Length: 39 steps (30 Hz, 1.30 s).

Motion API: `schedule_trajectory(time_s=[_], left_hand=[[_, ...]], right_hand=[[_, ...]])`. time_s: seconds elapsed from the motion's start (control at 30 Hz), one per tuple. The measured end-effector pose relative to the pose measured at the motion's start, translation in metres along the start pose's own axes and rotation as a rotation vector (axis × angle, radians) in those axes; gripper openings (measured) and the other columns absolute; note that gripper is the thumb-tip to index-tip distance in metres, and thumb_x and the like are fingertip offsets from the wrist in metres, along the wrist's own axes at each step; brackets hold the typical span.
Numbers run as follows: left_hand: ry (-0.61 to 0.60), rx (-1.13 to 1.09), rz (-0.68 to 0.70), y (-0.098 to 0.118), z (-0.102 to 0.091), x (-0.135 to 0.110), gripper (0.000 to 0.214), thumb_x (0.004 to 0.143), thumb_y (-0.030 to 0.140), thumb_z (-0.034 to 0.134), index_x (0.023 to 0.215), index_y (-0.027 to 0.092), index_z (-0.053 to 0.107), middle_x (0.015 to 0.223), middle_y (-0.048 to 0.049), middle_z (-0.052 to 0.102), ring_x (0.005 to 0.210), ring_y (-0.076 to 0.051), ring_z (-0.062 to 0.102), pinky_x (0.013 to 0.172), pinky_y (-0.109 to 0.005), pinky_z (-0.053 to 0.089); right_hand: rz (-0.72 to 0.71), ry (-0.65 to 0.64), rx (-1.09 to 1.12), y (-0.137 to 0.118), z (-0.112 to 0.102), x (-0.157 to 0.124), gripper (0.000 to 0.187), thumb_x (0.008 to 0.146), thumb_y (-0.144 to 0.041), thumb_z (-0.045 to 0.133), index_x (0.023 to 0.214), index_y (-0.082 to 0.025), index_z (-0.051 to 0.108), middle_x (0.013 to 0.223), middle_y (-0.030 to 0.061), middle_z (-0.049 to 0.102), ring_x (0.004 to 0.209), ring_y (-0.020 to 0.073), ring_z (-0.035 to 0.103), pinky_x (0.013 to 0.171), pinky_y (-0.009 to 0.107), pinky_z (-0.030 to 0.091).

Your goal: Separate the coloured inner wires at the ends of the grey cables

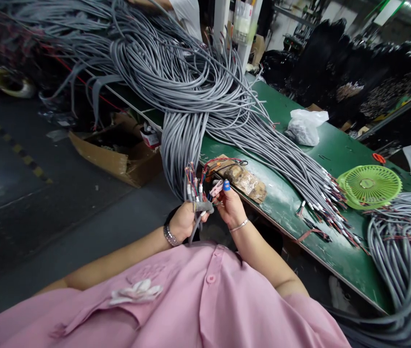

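Observation:
My left hand [183, 221] is closed around several grey cables [193, 194]. Their stripped ends stand up above the fist, with thin coloured wires fanning out of white collars. A grey covering lies across the grip, apparently around a finger. Close beside it, my right hand [231, 209] has blue tape on a fingertip and pinches a small pinkish-white piece [216, 188] whose kind I cannot make out. The wire ends are near this piece; whether they touch is unclear. Just beyond the hands, a tape-wrapped block [245, 180] sits at the edge of the green table [281, 186].
A large heap of grey cables [191, 72] covers the table, one bundle hanging over its edge. Farther right are a white plastic bag [306, 126], a green basket-like grille [370, 186] and more cables [397, 246]. A cardboard box [107, 157] stands on the floor at left.

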<state>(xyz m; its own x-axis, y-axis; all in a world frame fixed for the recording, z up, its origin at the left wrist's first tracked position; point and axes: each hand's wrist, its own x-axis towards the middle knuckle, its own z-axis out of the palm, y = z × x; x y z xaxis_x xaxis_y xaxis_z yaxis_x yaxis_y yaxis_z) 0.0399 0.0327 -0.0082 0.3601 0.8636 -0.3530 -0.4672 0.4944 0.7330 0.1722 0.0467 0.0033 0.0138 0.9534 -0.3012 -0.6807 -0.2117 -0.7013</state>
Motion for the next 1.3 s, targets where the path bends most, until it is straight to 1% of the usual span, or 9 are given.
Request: schedule_trajectory(time_s=[0.07, 0.17, 0.23, 0.4, 0.6, 0.77, 0.97, 1.17, 1.3], left_hand=[[-0.004, -0.004, 0.012, 0.001, 0.000, -0.001, 0.009, 0.059, 0.018, 0.070, 0.060, 0.012, 0.062, 0.045, -0.0003, 0.056, 0.036, -0.007, 0.044, 0.038, -0.019, 0.031], [-0.017, -0.040, 0.035, 0.005, 0.002, -0.008, 0.012, 0.059, 0.018, 0.072, 0.059, 0.012, 0.062, 0.046, 0.0000, 0.056, 0.036, -0.006, 0.043, 0.038, -0.019, 0.030], [-0.022, -0.057, 0.042, 0.007, 0.004, -0.013, 0.014, 0.059, 0.019, 0.073, 0.059, 0.012, 0.061, 0.048, 0.0000, 0.058, 0.036, -0.006, 0.043, 0.038, -0.019, 0.030], [-0.020, -0.097, 0.083, 0.009, 0.005, -0.021, 0.014, 0.060, 0.019, 0.074, 0.063, 0.014, 0.061, 0.046, 0.0019, 0.055, 0.037, -0.007, 0.044, 0.039, -0.020, 0.032], [-0.009, -0.077, 0.046, 0.010, 0.008, -0.014, 0.014, 0.060, 0.019, 0.072, 0.057, 0.012, 0.060, 0.045, 0.0008, 0.054, 0.037, -0.006, 0.044, 0.038, -0.020, 0.032], [-0.009, -0.111, 0.055, 0.008, 0.009, -0.011, 0.012, 0.061, 0.018, 0.070, 0.060, 0.013, 0.059, 0.046, 0.0010, 0.054, 0.038, -0.007, 0.045, 0.040, -0.021, 0.034], [-0.008, -0.131, 0.040, 0.009, 0.009, -0.009, 0.014, 0.060, 0.018, 0.070, 0.062, 0.013, 0.057, 0.047, 0.0023, 0.054, 0.038, -0.007, 0.044, 0.040, -0.020, 0.033], [-0.021, -0.145, 0.023, 0.009, 0.006, -0.007, 0.011, 0.062, 0.019, 0.069, 0.061, 0.012, 0.060, 0.046, 0.0009, 0.054, 0.039, -0.007, 0.045, 0.040, -0.020, 0.034], [-0.018, -0.149, 0.015, 0.009, 0.005, -0.006, 0.011, 0.062, 0.020, 0.068, 0.059, 0.012, 0.060, 0.043, 0.0012, 0.051, 0.038, -0.007, 0.045, 0.041, -0.021, 0.035]], right_hand=[[0.025, -0.014, 0.011, -0.001, 0.000, -0.001, 0.036, 0.080, -0.051, 0.067, 0.088, -0.017, 0.068, 0.069, -0.0009, 0.063, 0.057, 0.0079, 0.051, 0.053, 0.019, 0.043], [0.121, -0.042, 0.034, -0.004, -0.001, -0.003, 0.045, 0.082, -0.059, 0.058, 0.090, -0.016, 0.068, 0.072, 0.0013, 0.064, 0.059, 0.0091, 0.054, 0.052, 0.020, 0.044], [0.154, -0.059, 0.035, -0.005, -0.002, -0.004, 0.047, 0.083, -0.061, 0.056, 0.090, -0.015, 0.068, 0.073, 0.0023, 0.065, 0.060, 0.0097, 0.056, 0.053, 0.020, 0.046], [0.055, -0.074, -0.004, -0.004, -0.004, -0.009, 0.032, 0.080, -0.047, 0.068, 0.089, -0.016, 0.066, 0.074, -0.0002, 0.063, 0.058, 0.0074, 0.054, 0.053, 0.019, 0.047], [0.040, -0.079, -0.024, -0.004, -0.004, -0.010, 0.035, 0.079, -0.049, 0.068, 0.091, -0.016, 0.066, 0.077, 0.0003, 0.063, 0.057, 0.0064, 0.052, 0.052, 0.018, 0.047], [0.080, -0.072, -0.034, -0.007, -0.003, -0.009, 0.041, 0.077, -0.053, 0.068, 0.094, -0.016, 0.065, 0.079, 0.0010, 0.064, 0.058, 0.0067, 0.052, 0.052, 0.019, 0.047], [0.112, 0.001, -0.064, -0.011, -0.001, -0.010, 0.037, 0.071, -0.050, 0.074, 0.081, -0.016, 0.062, 0.069, -0.0035, 0.060, 0.053, 0.0052, 0.049, 0.050, 0.018, 0.045], [0.157, -0.064, 0.001, -0.014, -0.003, -0.011, 0.030, 0.079, -0.044, 0.069, 0.092, -0.016, 0.067, 0.075, -0.0006, 0.066, 0.061, 0.0078, 0.055, 0.059, 0.020, 0.049], [0.158, -0.059, 0.032, -0.013, -0.003, -0.009, 0.024, 0.081, -0.040, 0.068, 0.086, -0.017, 0.066, 0.073, -0.0009, 0.066, 0.063, 0.0090, 0.056, 0.062, 0.021, 0.048]])
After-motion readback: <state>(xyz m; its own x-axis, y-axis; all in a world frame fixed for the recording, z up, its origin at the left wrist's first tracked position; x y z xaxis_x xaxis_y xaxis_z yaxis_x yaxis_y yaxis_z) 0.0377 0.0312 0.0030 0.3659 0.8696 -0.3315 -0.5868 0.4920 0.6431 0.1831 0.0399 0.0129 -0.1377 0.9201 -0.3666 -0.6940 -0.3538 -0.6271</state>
